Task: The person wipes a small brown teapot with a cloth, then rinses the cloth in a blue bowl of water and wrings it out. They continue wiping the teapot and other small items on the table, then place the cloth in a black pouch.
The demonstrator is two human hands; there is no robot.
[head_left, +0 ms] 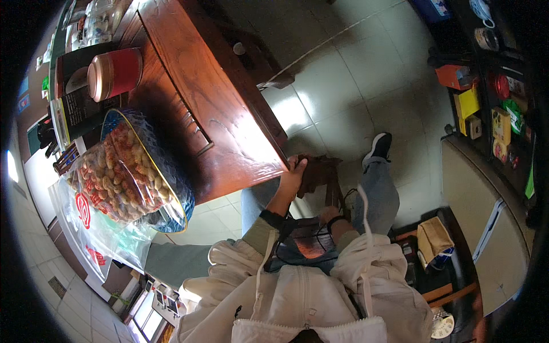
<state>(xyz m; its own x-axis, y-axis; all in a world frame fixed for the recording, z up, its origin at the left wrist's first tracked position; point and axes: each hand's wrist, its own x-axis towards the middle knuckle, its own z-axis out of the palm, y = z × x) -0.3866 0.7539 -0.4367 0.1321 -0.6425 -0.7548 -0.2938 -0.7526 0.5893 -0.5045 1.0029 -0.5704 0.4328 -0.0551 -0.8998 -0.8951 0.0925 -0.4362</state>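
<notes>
Hands were both engaged on a small dark wooden stool (320,171) at the near corner of the red-brown tabletop (211,103). The left hand (293,174) lay against the stool's left edge, fingers wrapped round it, so its grip read as clenched on the stool, touching both the wood and the tabletop corner just beside it. The right hand (330,212) sat lower, at the stool's near end; its fingers were largely hidden by a dark strap and the sleeve, so whether it was closed could not be told. The stool stood directly ahead of both hands, over the tiled floor (354,80), its long axis running roughly away from the person, toward a shoe (378,147). The left hand was the nearer to its upper part. On the tabletop, well apart to the left, stood a glass bowl of nuts (128,171), a red tin (114,73) and a plastic bag (97,234).
</notes>
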